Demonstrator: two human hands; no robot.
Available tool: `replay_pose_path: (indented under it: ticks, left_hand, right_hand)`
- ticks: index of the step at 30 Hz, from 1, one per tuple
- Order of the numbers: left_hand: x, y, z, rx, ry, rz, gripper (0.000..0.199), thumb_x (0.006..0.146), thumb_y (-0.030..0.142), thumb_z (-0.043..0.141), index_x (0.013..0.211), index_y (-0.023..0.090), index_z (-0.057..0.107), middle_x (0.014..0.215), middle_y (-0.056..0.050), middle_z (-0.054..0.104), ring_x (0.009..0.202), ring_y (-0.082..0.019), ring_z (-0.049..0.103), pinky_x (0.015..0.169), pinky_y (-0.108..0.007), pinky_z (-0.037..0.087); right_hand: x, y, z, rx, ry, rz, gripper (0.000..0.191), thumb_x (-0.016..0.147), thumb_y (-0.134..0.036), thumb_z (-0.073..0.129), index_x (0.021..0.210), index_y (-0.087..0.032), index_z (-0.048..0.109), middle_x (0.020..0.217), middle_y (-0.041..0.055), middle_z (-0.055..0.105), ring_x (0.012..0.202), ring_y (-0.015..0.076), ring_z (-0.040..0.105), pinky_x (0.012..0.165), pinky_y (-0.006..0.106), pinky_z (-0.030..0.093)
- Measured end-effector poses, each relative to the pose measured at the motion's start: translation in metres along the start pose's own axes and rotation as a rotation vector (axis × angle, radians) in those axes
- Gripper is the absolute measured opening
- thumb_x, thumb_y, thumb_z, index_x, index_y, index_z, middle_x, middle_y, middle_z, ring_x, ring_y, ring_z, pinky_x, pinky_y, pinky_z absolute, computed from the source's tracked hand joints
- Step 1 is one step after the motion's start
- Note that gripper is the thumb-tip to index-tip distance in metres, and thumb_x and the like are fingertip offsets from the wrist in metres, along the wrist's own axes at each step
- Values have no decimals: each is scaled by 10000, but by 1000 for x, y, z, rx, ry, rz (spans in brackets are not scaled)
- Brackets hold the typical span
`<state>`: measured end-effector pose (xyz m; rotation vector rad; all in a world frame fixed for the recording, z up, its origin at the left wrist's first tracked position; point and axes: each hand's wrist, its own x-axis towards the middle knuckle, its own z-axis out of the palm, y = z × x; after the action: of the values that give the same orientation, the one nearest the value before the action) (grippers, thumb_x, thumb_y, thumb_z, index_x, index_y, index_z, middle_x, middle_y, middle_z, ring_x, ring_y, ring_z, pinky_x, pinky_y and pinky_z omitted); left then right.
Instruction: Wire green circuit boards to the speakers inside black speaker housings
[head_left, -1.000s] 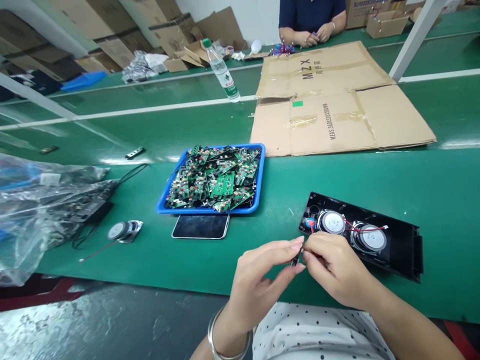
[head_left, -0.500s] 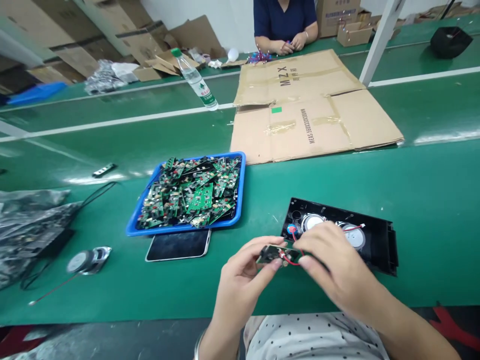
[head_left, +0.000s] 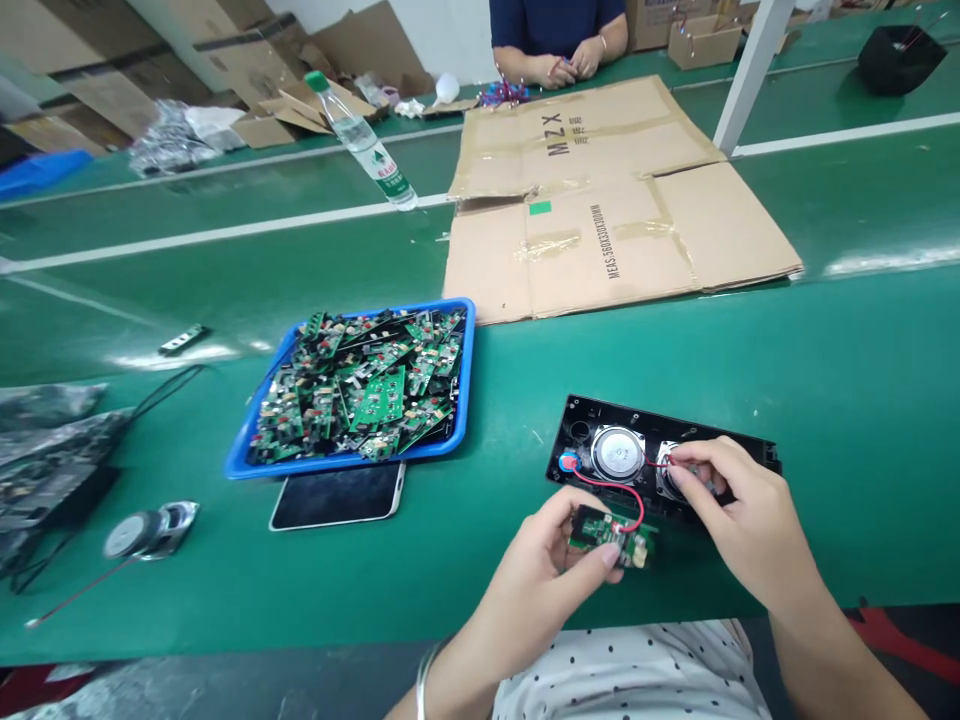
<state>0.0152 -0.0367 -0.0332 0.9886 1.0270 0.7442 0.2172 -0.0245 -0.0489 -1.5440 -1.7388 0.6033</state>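
My left hand (head_left: 559, 560) grips a small green circuit board (head_left: 634, 545) between thumb and fingers, in front of a black speaker housing (head_left: 592, 415). A red wire (head_left: 637, 500) runs from the board to a blue and red round part (head_left: 569, 461) at the housing's left end. Two round speakers sit in the housing; the left one (head_left: 618, 453) shows fully, the right one is partly covered by my right hand (head_left: 731, 500). The thumb and forefinger of my right hand pinch a thin red wire (head_left: 658, 463) over that right speaker.
A blue tray (head_left: 466, 400) heaped with circuit boards overlaps a phone (head_left: 337, 497). Left of it lie a loose speaker (head_left: 135, 535) and plastic-wrapped parts (head_left: 52, 490). Flattened cardboard (head_left: 622, 200), a water bottle (head_left: 367, 150) and a person's hands (head_left: 574, 66) are farther back.
My right hand has left the board's wire and moved right, onto the thin wire over the housing. My left hand has shifted right with the board, which now shows more of its face.
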Motion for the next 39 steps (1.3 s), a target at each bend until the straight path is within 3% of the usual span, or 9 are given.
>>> replay_pose_path:
  ticks: [5, 9, 20, 27, 31, 39]
  left_hand:
    - [22, 4, 20, 363, 247, 272, 108, 825, 186, 593, 932, 193, 599, 841, -27, 704, 734, -156, 694, 664, -241, 596]
    - [31, 2, 23, 489, 341, 365, 137, 826, 164, 597, 960, 196, 602, 862, -24, 716, 717, -156, 705, 653, -225, 590]
    - [26, -19, 31, 482, 393, 446, 59, 816, 167, 612, 865, 193, 589, 808, -21, 721, 665, -158, 702, 626, -236, 585]
    - [26, -23, 40, 474, 487, 559, 107, 794, 114, 621, 853, 193, 581, 820, -10, 719, 766, -161, 703, 682, -230, 579]
    - [28, -25, 41, 503, 476, 595, 102, 800, 118, 613, 858, 193, 574, 824, -17, 718, 774, -169, 704, 692, -245, 580]
    - [34, -41, 41, 537, 434, 850, 230, 785, 11, 581, 929, 187, 545, 968, -71, 708, 912, -180, 687, 802, -286, 574]
  right_hand:
    - [-5, 1, 2, 86, -59, -7, 143, 917, -221, 473, 845, -186, 592, 834, 41, 583, 721, 158, 530, 613, 272, 418]
    - [-3, -1, 5, 130, -130, 11, 172, 919, -209, 463, 787, -177, 569, 757, 27, 558, 680, 143, 514, 596, 255, 409]
    - [2, 3, 1, 263, -280, 93, 226, 925, -233, 453, 746, -174, 577, 699, 10, 529, 634, 129, 474, 553, 242, 373]
    - [1, 3, 1, 320, -298, 162, 228, 899, -229, 464, 689, -170, 530, 693, 9, 516, 647, 133, 457, 566, 248, 353]
    - [1, 2, 1, 320, -294, 180, 237, 890, -245, 457, 672, -169, 510, 677, 4, 498, 631, 131, 439, 563, 259, 328]
    - [9, 0, 5, 301, -314, 198, 335, 886, -309, 428, 580, -175, 401, 617, -9, 438, 605, 132, 401, 568, 264, 306]
